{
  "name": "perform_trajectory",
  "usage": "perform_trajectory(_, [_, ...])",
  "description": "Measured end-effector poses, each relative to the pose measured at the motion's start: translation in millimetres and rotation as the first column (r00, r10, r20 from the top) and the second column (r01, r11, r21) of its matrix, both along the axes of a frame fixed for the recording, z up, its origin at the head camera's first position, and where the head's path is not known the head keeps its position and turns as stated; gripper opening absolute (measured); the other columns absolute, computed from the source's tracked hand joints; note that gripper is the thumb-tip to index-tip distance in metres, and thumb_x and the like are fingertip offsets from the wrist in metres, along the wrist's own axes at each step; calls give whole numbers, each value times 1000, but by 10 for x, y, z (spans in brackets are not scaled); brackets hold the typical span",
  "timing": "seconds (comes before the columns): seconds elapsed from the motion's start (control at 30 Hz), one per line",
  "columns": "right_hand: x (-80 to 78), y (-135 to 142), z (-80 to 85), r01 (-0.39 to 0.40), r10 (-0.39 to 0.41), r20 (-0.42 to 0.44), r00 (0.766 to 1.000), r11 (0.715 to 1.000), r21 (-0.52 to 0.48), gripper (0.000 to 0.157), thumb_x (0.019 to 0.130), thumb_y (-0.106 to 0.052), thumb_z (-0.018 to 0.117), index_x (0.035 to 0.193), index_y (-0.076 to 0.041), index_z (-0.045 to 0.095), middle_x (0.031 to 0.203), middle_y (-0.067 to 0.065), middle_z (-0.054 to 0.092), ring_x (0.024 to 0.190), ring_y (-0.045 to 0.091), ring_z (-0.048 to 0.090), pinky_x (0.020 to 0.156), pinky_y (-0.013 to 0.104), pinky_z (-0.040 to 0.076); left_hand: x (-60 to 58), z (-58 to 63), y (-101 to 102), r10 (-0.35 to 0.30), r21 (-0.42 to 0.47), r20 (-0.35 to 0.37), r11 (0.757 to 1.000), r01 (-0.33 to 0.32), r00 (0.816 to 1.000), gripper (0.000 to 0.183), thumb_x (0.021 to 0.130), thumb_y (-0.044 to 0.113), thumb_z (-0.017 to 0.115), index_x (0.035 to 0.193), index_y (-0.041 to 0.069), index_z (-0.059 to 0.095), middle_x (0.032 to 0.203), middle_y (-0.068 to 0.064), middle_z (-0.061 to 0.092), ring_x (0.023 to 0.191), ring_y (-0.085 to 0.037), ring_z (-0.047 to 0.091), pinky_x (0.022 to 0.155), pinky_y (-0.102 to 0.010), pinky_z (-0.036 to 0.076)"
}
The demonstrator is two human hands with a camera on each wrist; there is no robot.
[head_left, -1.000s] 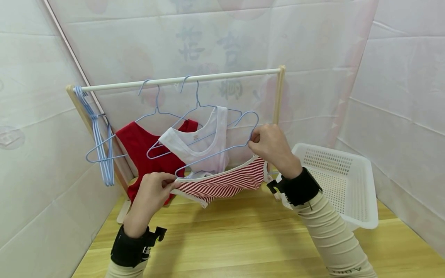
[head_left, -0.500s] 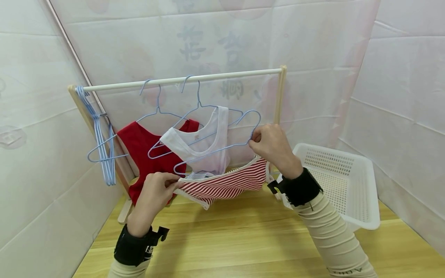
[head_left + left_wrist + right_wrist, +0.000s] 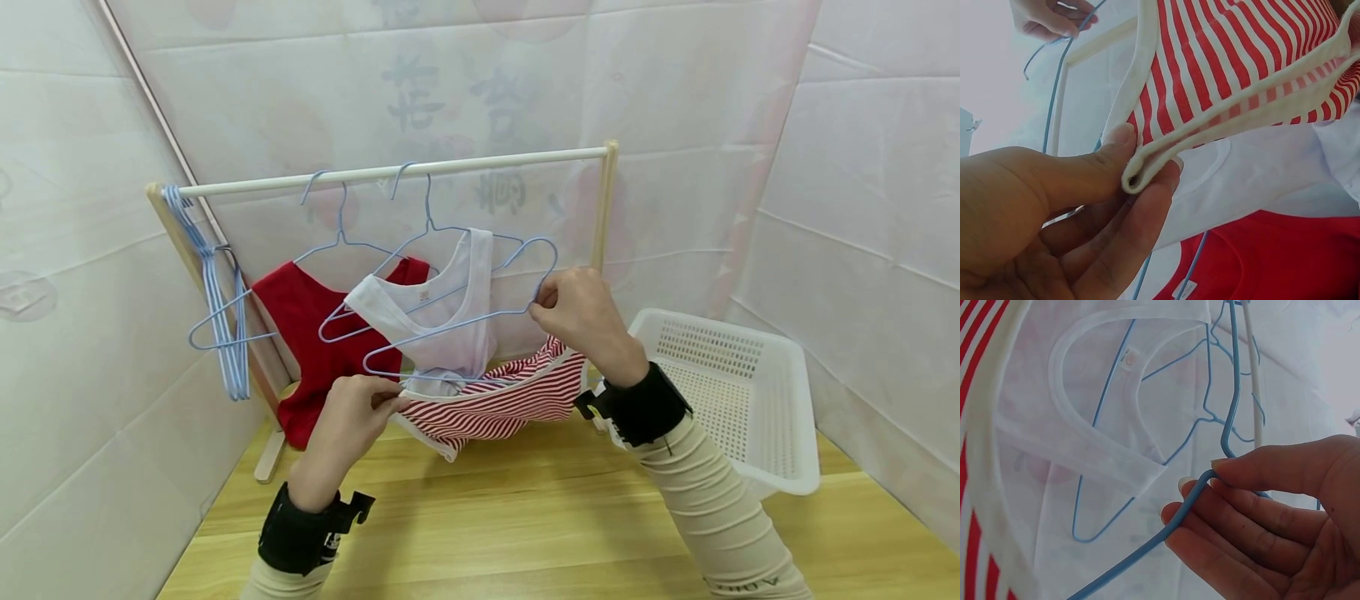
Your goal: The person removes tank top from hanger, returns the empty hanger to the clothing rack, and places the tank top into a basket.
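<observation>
My left hand pinches the white-trimmed corner of a red-and-white striped tank top between thumb and fingers. In the left wrist view the pinched trim shows as a folded loop. My right hand pinches a blue wire hanger at the base of its hook; the right wrist view shows the thumb on the bent wire. The hanger's left end lies outside the striped top, above my left hand. The top's far end hangs below my right hand, which hides the hanger's right end.
Behind, a white tank top and a red one hang on blue hangers from a rack's white rail. Several bare hangers are bunched at its left end. A white plastic basket stands right on the wooden table.
My left hand has shifted slightly right and down with the striped top's corner. The hanger's left end now stands further left, apart from the trim, and more of the top's inside shows.
</observation>
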State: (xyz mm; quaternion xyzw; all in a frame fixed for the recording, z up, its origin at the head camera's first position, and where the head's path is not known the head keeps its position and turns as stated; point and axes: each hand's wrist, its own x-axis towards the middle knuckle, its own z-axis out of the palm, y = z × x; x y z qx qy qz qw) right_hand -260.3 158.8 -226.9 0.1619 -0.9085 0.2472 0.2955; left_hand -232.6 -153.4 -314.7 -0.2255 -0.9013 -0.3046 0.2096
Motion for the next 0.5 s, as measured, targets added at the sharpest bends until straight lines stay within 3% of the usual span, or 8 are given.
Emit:
perform_trajectory(0.23, [7,-32,0,-24,24,-24,999,1000,2,11,81,-9,71,76,-4,79,75,9,78,73,25,73,71,41,56,10,-19,40,-3,-23,2,1000,3,1000,10,85,4,82,94,2,82,84,-9,79,65,-10,57,60,-21,49])
perform_trajectory(0.5, [9,-75,-8,-42,42,-6,999,999,-5,11,82,-10,72,77,-4,80,75,8,78,72,23,73,69,39,57,1,-49,97,-1,-52,10,999,1,1000,8,85,5,82,93,6,83,86,-6,79,73,-13,65,66,-25,55])
